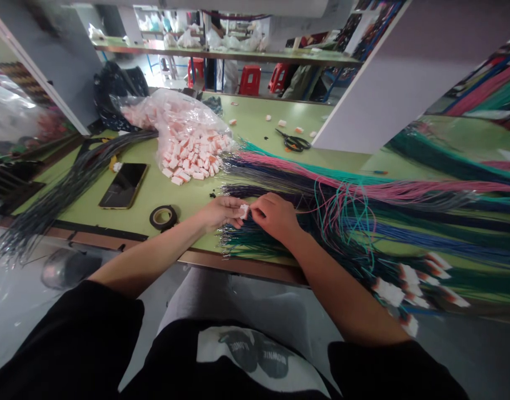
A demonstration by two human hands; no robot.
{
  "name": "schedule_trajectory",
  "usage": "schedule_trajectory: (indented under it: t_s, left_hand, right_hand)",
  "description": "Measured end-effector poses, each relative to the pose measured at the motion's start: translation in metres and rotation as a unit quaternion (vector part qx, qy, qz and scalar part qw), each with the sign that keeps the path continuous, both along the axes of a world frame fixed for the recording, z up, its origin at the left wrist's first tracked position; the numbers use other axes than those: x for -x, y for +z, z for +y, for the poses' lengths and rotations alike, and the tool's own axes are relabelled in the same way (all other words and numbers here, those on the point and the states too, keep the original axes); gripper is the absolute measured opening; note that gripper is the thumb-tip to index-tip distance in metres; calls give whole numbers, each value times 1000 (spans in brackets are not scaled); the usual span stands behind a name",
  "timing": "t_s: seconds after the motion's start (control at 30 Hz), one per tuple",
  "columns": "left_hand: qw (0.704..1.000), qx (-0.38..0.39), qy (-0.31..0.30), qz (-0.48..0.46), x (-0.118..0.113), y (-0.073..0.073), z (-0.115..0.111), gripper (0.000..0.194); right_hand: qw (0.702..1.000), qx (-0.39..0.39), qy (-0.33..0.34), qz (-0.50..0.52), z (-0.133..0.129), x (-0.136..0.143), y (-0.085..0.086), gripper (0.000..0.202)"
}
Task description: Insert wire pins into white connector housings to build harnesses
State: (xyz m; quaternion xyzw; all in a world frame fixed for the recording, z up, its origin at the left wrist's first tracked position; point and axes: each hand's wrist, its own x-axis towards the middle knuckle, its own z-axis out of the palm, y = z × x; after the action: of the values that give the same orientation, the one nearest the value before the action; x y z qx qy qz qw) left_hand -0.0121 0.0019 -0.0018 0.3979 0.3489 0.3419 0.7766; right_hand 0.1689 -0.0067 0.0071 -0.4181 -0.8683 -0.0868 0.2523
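Note:
My left hand (pixel 225 213) holds a small white connector (pixel 244 211) between its fingertips, above the near bundles of wires. Just to its right, my right hand (pixel 274 215) is closed in a pinch close to the connector; what its fingertips grip is too small to make out. Pink wires (pixel 280 166), teal wires (pixel 346 176) and dark wires lie beneath and beyond both hands, their metal-tipped ends toward the left. A heap of white and orange connectors (pixel 194 155) spills from a clear plastic bag (pixel 167 108) behind my left hand.
A phone (pixel 124 186), a roll of black tape (pixel 164 217) and a grey wire bundle (pixel 80 172) lie at the left. Black scissors (pixel 294 142) lie farther back. Wired connectors (pixel 411 280) hang over the near edge at the right. A slanted white panel (pixel 388 78) rises behind.

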Motion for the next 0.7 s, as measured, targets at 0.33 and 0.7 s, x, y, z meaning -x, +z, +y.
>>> schedule_trajectory:
  t_s: [0.33,0.7]
  left_hand:
    - [999,-33,-1,-1,0,-2,0,31]
    - [1000,-23,5,8,0,0,-3,37]
  right_hand:
    - [976,145,9,159,-2,1,11,11]
    - [977,176,-41,110,-7,6,15,14]
